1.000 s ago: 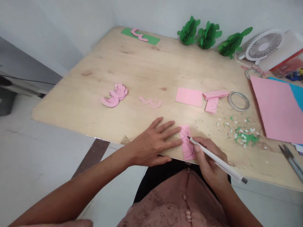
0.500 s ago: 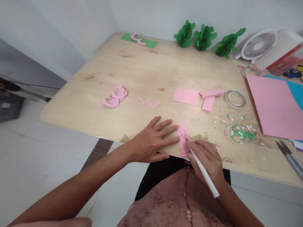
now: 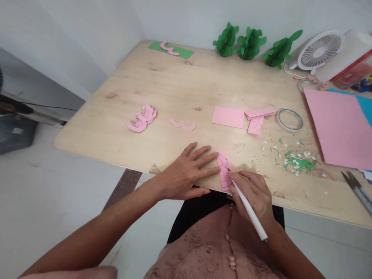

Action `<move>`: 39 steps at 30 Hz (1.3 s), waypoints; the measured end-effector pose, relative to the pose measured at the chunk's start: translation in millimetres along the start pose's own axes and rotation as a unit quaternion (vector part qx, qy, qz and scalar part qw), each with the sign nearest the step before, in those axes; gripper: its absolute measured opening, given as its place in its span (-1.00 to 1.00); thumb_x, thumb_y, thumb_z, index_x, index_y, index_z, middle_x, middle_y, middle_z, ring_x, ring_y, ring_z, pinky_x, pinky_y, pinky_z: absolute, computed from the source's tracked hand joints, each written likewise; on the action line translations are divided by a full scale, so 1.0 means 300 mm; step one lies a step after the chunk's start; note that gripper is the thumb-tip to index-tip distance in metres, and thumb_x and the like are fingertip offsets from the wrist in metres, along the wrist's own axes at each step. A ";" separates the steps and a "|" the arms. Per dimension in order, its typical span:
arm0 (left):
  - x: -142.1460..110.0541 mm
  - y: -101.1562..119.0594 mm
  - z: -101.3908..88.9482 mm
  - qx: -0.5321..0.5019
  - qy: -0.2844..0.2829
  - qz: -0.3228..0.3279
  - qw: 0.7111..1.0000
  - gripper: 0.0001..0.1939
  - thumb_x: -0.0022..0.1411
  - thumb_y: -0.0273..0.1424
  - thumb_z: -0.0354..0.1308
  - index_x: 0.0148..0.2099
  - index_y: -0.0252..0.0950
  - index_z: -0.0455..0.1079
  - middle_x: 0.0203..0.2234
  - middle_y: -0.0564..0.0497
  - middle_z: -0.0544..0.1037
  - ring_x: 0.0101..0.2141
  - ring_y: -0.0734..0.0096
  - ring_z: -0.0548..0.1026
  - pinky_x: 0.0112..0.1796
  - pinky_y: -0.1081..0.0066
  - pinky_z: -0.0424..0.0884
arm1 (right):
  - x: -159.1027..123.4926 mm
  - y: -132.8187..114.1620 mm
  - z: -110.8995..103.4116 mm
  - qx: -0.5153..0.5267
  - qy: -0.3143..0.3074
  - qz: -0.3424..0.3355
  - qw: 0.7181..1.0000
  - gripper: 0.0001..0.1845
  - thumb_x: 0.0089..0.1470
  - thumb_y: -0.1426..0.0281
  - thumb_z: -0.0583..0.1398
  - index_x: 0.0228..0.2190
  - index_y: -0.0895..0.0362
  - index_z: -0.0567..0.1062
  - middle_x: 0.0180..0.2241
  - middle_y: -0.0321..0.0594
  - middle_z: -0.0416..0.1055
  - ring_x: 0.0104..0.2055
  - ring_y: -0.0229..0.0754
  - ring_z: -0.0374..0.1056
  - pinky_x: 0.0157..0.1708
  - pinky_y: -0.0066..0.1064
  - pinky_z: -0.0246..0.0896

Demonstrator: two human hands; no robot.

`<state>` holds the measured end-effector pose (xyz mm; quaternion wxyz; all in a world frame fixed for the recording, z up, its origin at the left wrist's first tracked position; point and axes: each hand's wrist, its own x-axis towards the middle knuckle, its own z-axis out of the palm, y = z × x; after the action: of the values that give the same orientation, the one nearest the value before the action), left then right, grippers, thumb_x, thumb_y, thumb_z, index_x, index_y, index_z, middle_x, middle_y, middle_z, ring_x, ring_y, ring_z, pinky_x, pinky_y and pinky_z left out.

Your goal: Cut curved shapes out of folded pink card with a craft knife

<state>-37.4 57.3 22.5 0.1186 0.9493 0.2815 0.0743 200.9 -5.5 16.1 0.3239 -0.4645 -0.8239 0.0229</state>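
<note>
A small pink paper strip with curved dark outlines drawn on it lies at the table's near edge. My left hand is flat on the table with its fingers spread, two fingertips touching the strip's left side. In my right hand is a white pen, its tip down at the strip's right side and partly hidden by my fingers. Beyond my left hand lies a thin wavy pink cutout. A pile of similar pink cutouts sits farther left.
Folded pink pieces, a pink rectangle and a tape roll lie beyond my right hand. Green and white scraps, scissors and pink sheets are at right. Green paper shapes and a fan stand behind.
My right hand has shifted slightly down along the strip, and the pen now tilts more steeply toward me. My left hand keeps its place on the strip. The camera view has moved slightly.
</note>
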 end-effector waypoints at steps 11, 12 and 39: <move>0.019 0.079 0.024 -0.024 0.041 -0.089 0.995 -0.59 0.33 -0.11 0.01 0.13 -0.14 0.36 0.28 -0.07 0.23 0.30 0.00 0.07 0.24 -0.10 -0.06 | 0.001 0.004 0.001 -0.003 0.000 -0.010 1.000 -0.62 0.14 0.55 0.18 0.00 0.10 0.46 -0.29 -0.17 0.59 -0.19 -0.05 0.45 -0.20 -0.23 0.29; 0.023 0.090 0.028 -0.028 0.049 -0.102 0.993 -0.60 0.34 -0.12 0.00 0.11 -0.16 0.37 0.28 -0.07 0.24 0.29 0.00 0.08 0.24 -0.10 -0.05 | 0.000 0.004 0.002 -0.003 0.000 -0.010 1.000 -0.63 0.14 0.55 0.18 0.00 0.11 0.46 -0.29 -0.16 0.59 -0.19 -0.05 0.44 -0.20 -0.23 0.29; 0.046 0.142 0.073 -0.044 0.117 -0.163 0.979 -0.69 0.28 -0.21 0.08 0.01 -0.21 0.38 0.24 -0.08 0.30 0.27 0.00 0.13 0.23 -0.08 -0.05 | -0.005 0.009 0.006 0.000 0.008 -0.019 1.000 -0.71 0.14 0.56 0.20 -0.08 0.19 0.47 -0.25 -0.12 0.59 -0.18 -0.04 0.44 -0.16 -0.21 0.30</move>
<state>0.7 26.2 13.8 0.1373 0.8692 0.4409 0.1769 202.4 -4.6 13.2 0.3306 -0.4488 -0.8302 0.0126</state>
